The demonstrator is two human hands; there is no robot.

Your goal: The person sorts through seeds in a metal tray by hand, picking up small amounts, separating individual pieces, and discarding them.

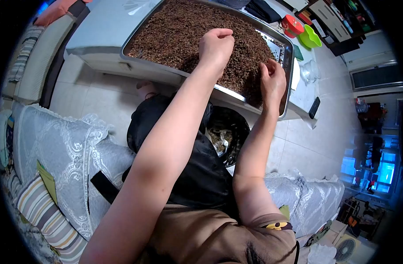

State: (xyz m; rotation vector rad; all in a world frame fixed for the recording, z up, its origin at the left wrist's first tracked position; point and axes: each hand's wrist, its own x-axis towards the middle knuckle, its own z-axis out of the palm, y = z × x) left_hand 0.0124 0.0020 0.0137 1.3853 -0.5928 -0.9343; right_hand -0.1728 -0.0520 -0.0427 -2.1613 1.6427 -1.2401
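Observation:
A large metal tray [127, 47] holds a thick heap of small reddish-brown dried bits [179, 31] that look like peppercorn husks. Over the middle of the heap is my left hand [216, 49], its fingers curled in and turned to the right; anything in them is hidden. My right hand [274, 83] is at the tray's right end, above the heap's edge. Its thumb and fingers are bent toward each other, and I cannot make out anything between them. Bare metal of the tray bottom [275, 46] shows at the upper right.
The tray rests on a white table [93, 37]. Past its right end are a red container [292, 25], a lime-green bowl [310, 37], a clear glass vessel [310, 70] and a black remote [314, 108]. Below, a black-lined bin [236, 127] stands near my legs. Lace-covered seating [69, 145] lies behind.

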